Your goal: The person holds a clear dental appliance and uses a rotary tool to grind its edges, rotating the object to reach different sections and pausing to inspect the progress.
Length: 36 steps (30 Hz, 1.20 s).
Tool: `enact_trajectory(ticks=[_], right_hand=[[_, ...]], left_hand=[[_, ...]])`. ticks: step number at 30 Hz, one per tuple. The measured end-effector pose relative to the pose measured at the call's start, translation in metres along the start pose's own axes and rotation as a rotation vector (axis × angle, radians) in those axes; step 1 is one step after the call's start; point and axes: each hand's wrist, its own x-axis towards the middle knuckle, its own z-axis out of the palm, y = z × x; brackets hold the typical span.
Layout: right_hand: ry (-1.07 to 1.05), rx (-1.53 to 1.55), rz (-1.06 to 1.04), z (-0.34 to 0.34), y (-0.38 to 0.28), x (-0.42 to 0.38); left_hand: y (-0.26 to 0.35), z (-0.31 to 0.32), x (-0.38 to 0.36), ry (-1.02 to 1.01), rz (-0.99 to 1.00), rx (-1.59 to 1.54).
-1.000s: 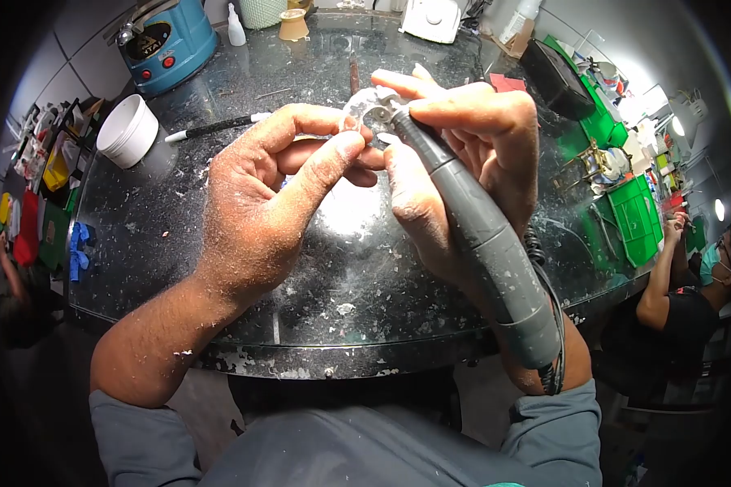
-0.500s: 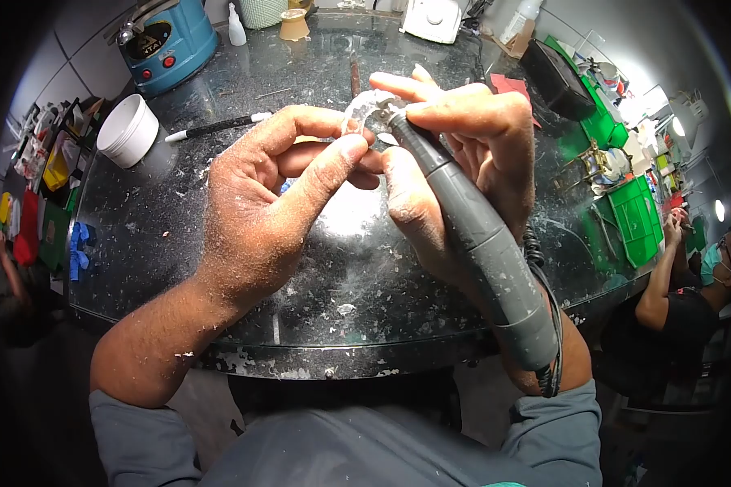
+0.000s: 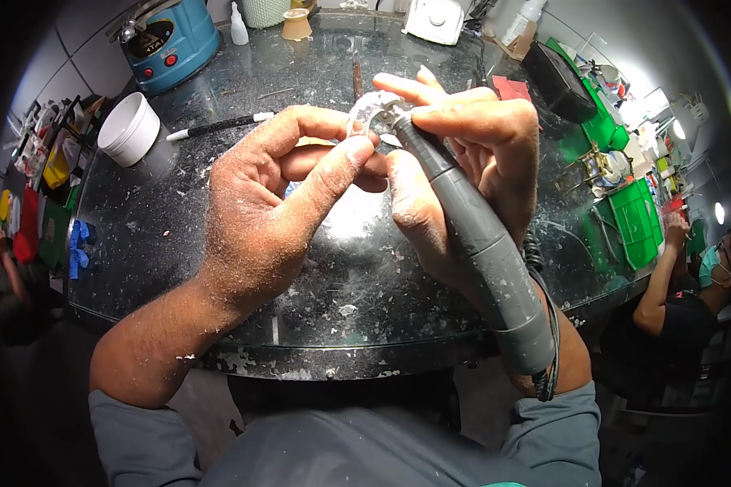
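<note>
Between the thumb and fingers of my left hand [image 3: 260,195] is a clear, horseshoe-shaped dental piece [image 3: 363,108], pinched by its left side. White dust coats this hand. My right hand [image 3: 491,130] wraps a dark grey rotary handpiece [image 3: 481,227], its body slanting down to the right along my forearm and its cord leaving the lower end. The handpiece's nose is right at the right side of the dental piece, where the tip is hard to see. Both hands are close together above the black, dust-specked table [image 3: 341,325].
A white tub [image 3: 128,134], a black-and-white pen [image 3: 219,127] and a blue machine [image 3: 170,49] are on the left. At the back stand a small white bottle [image 3: 237,26] and a white box [image 3: 433,20]. Green trays [image 3: 632,223] line the right, with a masked person [image 3: 682,276] beyond.
Both hands, with the dental piece and the handpiece, have shifted very slightly to the right in view. The grips stay the same.
</note>
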Motion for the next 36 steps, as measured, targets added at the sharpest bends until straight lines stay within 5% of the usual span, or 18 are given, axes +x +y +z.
enact_trajectory(ticks=[23, 27, 36], right_hand=[[-0.059, -0.014, 0.017, -0.005, -0.006, 0.004], [0.114, 0.095, 0.192, -0.003, -0.012, 0.005], [-0.158, -0.069, 0.079, -0.014, -0.009, 0.006]], left_hand=[[-0.001, -0.001, 0.0, -0.031, 0.002, -0.009], [-0.004, -0.003, 0.001, -0.072, 0.023, -0.046], [-0.002, -0.001, 0.0, -0.047, 0.022, 0.01]])
